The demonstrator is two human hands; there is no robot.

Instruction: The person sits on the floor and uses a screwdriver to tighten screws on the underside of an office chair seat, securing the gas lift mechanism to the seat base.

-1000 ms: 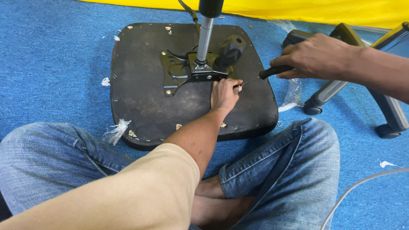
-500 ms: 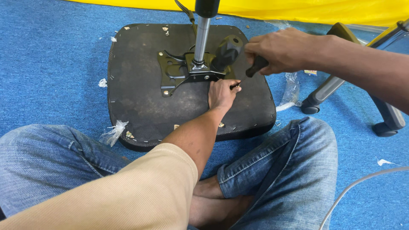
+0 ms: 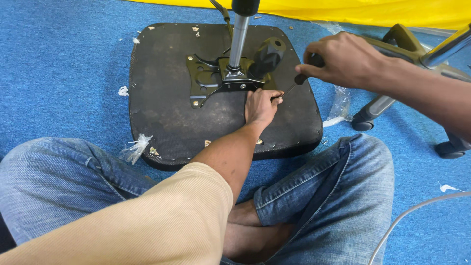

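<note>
An upturned black chair seat [image 3: 162,113] lies on the blue carpet, with a black metal bracket [image 3: 208,81] and a silver gas-lift column [image 3: 239,41] standing up from its middle. My left hand [image 3: 261,105] rests on the seat beside the bracket, fingertips pinched at the tip of a screwdriver [image 3: 299,78]. My right hand [image 3: 343,59] grips the screwdriver's black handle from above, the shaft slanting down to the left hand. A black lever knob [image 3: 269,54] juts up by the bracket.
A chair base with black casters [image 3: 363,122] lies at the right. Yellow sheeting [image 3: 368,12] runs along the top. Scraps of clear plastic [image 3: 135,147] and white debris dot the carpet. A grey cable [image 3: 417,211] curves at lower right. My crossed legs in jeans fill the foreground.
My right hand swung up and over with the screwdriver handle, then settled a little right, steepening the shaft. My left hand stayed at the tip.
</note>
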